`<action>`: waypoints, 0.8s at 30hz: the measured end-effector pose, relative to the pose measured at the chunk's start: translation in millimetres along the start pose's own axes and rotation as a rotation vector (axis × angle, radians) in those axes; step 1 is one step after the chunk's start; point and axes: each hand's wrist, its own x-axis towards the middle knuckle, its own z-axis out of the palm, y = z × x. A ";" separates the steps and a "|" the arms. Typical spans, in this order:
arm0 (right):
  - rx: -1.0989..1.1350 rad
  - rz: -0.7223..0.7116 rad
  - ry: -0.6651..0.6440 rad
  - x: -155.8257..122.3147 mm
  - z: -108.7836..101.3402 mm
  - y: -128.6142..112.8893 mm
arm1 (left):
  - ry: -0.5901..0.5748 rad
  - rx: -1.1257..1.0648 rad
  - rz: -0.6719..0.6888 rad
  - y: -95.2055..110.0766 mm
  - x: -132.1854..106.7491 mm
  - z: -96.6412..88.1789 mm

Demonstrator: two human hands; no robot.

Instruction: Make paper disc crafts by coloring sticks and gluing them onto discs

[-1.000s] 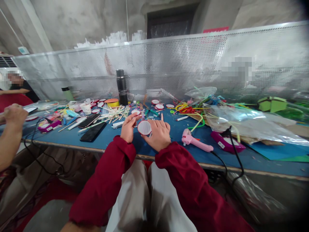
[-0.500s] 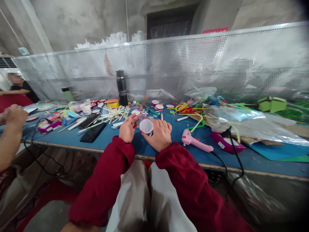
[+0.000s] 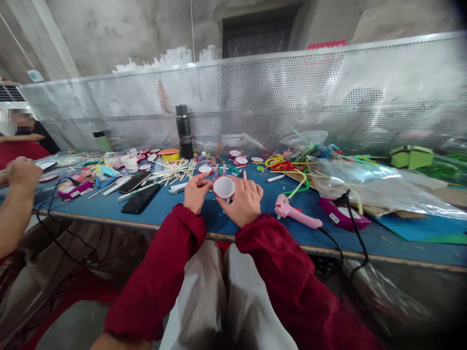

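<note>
My right hand [image 3: 242, 200] is wrapped round a white paper cup [image 3: 223, 187] with a red rim, its open mouth tilted toward me. Thumb and fingers grip the cup's right side. At the cup's left rim, my left hand [image 3: 197, 191] has thumb and fingertips pinched together; whether they hold the rim or something thin is too small to tell. Just beyond my left hand lies a white round piece with a red edge [image 3: 205, 169]. A pink glue gun [image 3: 297, 214] rests on the blue table [image 3: 219, 221] to the right of my right hand.
Black phones [image 3: 141, 199], paper straws [image 3: 178, 170] and a black bottle [image 3: 184, 133] are to the left. Rightward lie a purple corded device [image 3: 343, 215], pipe cleaners [image 3: 282, 163] and plastic bags [image 3: 379, 187]. A co-worker's hand [image 3: 25, 175] shows at far left. A perforated screen [image 3: 248, 97] stands behind.
My left hand's fingers have closed into a pinch at the cup's left rim. The cup has moved slightly right and up, its mouth turned more toward me.
</note>
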 end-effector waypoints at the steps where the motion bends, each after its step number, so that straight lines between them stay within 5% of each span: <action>1: 0.000 0.002 0.001 0.1 -0.1 -0.1 | 0.002 0.033 -0.011 -0.5 -0.2 -0.4; 24: 0.022 -0.092 -0.044 -2.2 5.4 4.1 | 0.096 0.016 0.048 -3.1 3.3 -1.7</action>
